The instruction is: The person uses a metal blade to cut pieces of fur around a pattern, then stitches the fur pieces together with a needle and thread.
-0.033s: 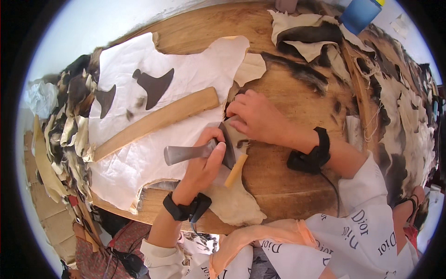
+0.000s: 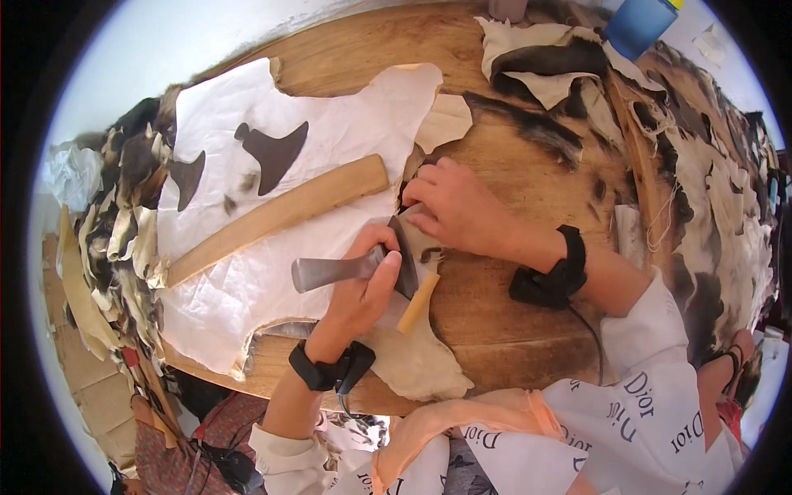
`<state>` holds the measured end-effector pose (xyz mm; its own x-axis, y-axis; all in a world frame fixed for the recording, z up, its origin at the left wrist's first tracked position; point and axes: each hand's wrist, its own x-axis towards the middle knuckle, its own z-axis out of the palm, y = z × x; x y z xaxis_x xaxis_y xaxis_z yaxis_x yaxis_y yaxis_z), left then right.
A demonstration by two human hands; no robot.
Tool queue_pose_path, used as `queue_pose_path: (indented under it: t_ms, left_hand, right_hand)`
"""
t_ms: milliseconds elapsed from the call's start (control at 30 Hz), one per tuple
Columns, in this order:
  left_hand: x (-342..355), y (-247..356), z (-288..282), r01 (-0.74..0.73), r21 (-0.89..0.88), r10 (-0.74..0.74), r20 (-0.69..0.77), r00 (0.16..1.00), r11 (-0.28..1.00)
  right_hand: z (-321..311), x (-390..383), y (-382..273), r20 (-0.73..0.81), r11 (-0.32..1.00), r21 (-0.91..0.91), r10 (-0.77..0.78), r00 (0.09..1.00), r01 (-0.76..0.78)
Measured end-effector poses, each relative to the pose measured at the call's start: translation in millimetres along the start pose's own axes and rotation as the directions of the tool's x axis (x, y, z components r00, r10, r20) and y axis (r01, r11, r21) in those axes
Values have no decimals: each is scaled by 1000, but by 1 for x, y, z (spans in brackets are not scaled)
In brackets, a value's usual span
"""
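My left hand (image 2: pixel 371 276) is closed on a grey metal tool (image 2: pixel 330 271) with a rounded bar handle and a dark flat blade, resting over a beige leather piece (image 2: pixel 412 363). Just above it, my right hand (image 2: pixel 450 210) has bent fingers at the leather's upper edge; what they grip is hidden. A short yellow bar (image 2: pixel 419 304) lies beside the blade. Left of both hands, a white sheet (image 2: pixel 214 313) carries a long wooden strip (image 2: pixel 276 216) and two dark curved cut-outs (image 2: pixel 280 157).
Fur and hide scraps (image 2: pixel 136 173) pile along the wooden table (image 2: pixel 520 346), also at its back (image 2: pixel 536 58) and right (image 2: pixel 718 223). A blue container with yellow lid (image 2: pixel 635 33) stands back right. Other people's limbs show at lower left (image 2: pixel 144 412) and right edge.
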<state>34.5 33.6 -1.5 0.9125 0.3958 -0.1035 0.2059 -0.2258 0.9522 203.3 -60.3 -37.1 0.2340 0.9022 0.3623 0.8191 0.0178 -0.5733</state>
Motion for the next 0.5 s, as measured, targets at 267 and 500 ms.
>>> queue_pose_path:
  t_ms: [267,500]
  left_hand:
    - [6,-5,0,39,2,-39,14,999,999]
    - [9,-12,2,-25,55,26,-11,1000,998]
  right_hand:
    - [3,3,7,52,998,39,49,997,-51]
    - [10,6,5,-48,994,88,-59,997,63]
